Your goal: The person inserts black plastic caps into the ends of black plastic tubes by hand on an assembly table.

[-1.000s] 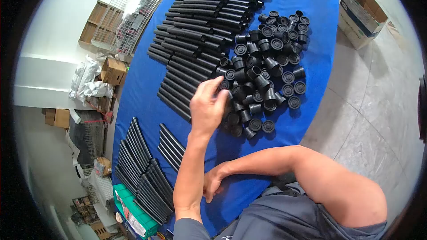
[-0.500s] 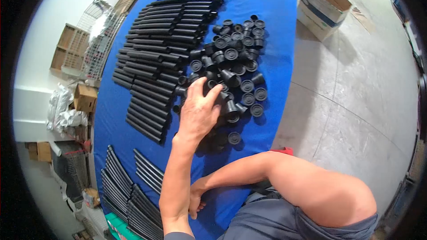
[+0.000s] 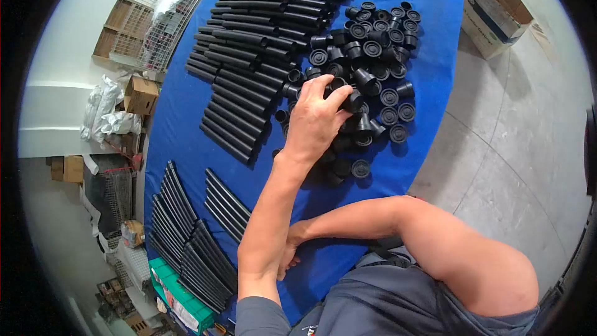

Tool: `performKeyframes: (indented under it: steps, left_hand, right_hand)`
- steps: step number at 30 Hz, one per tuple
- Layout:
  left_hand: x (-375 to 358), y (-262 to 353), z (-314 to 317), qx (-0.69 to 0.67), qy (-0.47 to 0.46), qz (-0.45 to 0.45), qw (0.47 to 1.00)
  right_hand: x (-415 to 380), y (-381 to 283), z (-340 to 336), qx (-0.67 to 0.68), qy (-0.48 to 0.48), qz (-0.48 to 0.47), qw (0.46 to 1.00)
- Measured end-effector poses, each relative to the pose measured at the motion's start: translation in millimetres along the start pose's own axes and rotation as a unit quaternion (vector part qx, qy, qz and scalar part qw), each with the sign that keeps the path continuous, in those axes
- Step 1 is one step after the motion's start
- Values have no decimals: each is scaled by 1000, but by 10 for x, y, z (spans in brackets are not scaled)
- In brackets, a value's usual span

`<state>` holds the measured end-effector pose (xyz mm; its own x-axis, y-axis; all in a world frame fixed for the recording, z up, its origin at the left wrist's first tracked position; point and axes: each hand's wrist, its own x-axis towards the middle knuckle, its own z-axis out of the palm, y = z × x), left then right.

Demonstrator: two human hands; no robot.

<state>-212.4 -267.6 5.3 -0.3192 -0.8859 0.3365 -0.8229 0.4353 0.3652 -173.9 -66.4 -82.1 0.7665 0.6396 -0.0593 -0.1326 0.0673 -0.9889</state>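
Note:
My left hand [image 3: 315,115] reaches into a pile of black caps [image 3: 372,48], with thumb and fingers closed round one black cap [image 3: 353,101] at the pile's near side. The caps are short and round, with ringed flat ends; some stand and others lie on their sides. Beside my left forearm, low over the cloth, is my right hand [image 3: 290,256]. Its fingers are curled and partly hidden by that forearm, so what it holds, if anything, does not show. Rows of thick black tubes [image 3: 249,56] lie left of the caps.
Thinner black rods [image 3: 208,261] lie in bundles at the near left, by a green bin [image 3: 180,295]. A blue cloth [image 3: 429,87] covers the table. An open cardboard box [image 3: 494,15] stands on the floor at right. Wire racks [image 3: 163,18] and cartons [image 3: 141,94] stand left.
The whole view has shifted, so the table contents sit higher and further right. My left hand's thumb and fingers have closed on a cap. My right hand stays beside the left forearm.

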Motion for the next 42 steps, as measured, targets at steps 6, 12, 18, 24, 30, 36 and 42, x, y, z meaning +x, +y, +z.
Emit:
performKeyframes:
  steps: [6, 12, 18, 24, 30, 36, 42]
  left_hand:
    - [0, -88, 11, -22, -2, -3, 1000]
    - [-12, -110, -29, -35, 1, 10, 999]
    - [12, 13, -288, -63, 70, -15, 995]
    - [-553, -325, -798, -308, 173, -273, 895]
    - [-1353, -583, -800, -312, 64, -391, 863]
    - [-1358, -567, -618, -379, 68, -415, 825]
    - [-1272, -641, -563, -401, 46, -396, 825]
  right_hand:
    - [-102, -84, 6, -1, 29, -18, 999]
    - [-153, -147, -4, -17, 33, -4, 999]
    - [-113, -75, 18, 14, 26, -11, 1000]
    - [-167, -197, -49, -51, 4, -28, 998]
    - [-135, -176, -67, -90, -1, -44, 995]
    - [-200, -204, -55, -55, 12, -22, 998]
    - [-184, -199, -49, -53, 13, -29, 998]
